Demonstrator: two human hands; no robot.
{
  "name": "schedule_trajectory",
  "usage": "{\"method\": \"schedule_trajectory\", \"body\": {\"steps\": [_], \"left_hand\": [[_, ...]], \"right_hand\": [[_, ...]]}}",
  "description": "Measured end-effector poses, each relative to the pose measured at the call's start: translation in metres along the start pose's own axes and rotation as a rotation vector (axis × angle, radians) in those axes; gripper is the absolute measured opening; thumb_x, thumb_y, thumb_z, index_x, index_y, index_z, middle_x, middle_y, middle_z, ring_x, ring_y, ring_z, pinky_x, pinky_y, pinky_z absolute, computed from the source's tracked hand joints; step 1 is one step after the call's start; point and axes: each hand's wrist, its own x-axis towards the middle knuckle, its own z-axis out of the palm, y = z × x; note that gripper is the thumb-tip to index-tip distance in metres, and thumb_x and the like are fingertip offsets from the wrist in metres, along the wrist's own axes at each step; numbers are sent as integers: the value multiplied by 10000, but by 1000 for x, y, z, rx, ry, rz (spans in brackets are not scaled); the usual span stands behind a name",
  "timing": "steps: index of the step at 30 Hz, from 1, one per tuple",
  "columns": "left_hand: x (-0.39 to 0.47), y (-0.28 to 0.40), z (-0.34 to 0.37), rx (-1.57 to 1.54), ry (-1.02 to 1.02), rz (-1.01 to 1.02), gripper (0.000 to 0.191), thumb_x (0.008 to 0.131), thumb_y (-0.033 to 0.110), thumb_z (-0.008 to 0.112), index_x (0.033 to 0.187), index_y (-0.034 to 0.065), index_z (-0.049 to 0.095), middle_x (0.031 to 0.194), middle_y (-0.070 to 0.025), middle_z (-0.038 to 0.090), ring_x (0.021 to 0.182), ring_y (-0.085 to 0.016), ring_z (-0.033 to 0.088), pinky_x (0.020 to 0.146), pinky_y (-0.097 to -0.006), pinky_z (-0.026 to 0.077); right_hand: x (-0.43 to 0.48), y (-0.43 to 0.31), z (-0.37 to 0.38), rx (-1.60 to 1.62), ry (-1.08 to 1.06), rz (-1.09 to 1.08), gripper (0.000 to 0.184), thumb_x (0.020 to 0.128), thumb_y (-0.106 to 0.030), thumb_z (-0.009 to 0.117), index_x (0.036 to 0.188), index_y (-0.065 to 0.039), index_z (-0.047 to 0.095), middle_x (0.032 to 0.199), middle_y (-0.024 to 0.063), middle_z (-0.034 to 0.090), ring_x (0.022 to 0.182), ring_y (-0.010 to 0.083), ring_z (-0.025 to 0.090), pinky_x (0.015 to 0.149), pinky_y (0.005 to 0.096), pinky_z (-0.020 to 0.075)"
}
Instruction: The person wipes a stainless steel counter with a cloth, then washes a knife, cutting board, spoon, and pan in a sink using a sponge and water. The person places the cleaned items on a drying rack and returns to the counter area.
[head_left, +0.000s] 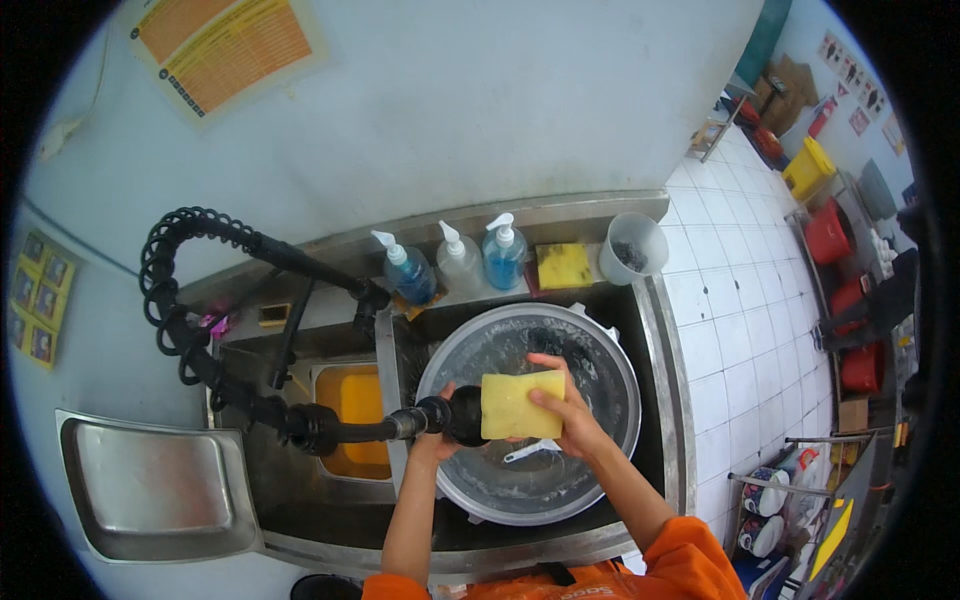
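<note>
My right hand (574, 420) grips a yellow sponge (517, 409), thumb across its upper face. Beside it, my left hand (439, 442) holds the black spray head (466, 417) of a spring-hose faucet (176, 315); its nozzle end meets the sponge's left edge. Both hands are above a large round metal pot (480, 502) that sits in the right sink basin. The pot has cloudy residue on its inside. Below the sponge, a white-handled utensil (532, 450) lies in the pot; its far end is hidden by my right hand.
Behind the basin stand several pump bottles, one a blue one (504, 255), a stained yellow sponge (564, 266) and a translucent tub (634, 251) holding dark scouring material. An orange-looking metal pan (324, 469) is in the left basin. A steel pan (150, 480) rests at left. A person's leg (870, 307) shows far right.
</note>
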Motion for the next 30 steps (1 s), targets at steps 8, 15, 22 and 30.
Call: {"method": "schedule_trajectory", "body": {"steps": [8,15,22,30], "left_hand": [[-9,-20,24,-226,-170,140,477,883,380,553,1189,18,614,1125,-146,672,986,-290,667,856,-431,549],[-8,-35,44,-369,-328,116,561,924,433,493,1305,22,508,1245,-183,599,1117,-326,604,991,-450,470],[-11,-42,73,-440,-491,74,556,993,465,346,1226,6,558,1188,-213,618,1066,-331,624,944,-459,495],[-12,-41,95,-148,-549,245,512,1009,411,289,1189,6,546,1235,-301,553,1107,-352,594,940,-452,497]], "right_hand": [[-46,-24,9,99,-32,-130,546,810,-145,636,1292,-139,380,1177,104,481,1114,232,523,938,377,477],[-65,-30,2,163,8,-174,502,807,-155,638,1246,-131,396,1147,83,460,1106,216,516,921,361,472],[-74,-29,-12,-5,238,-367,339,817,-10,647,1051,-113,423,1118,108,540,1056,188,561,875,324,502],[-99,-37,-13,-312,347,-607,299,771,38,468,1034,6,605,1262,206,514,1126,245,547,912,339,491]]}}
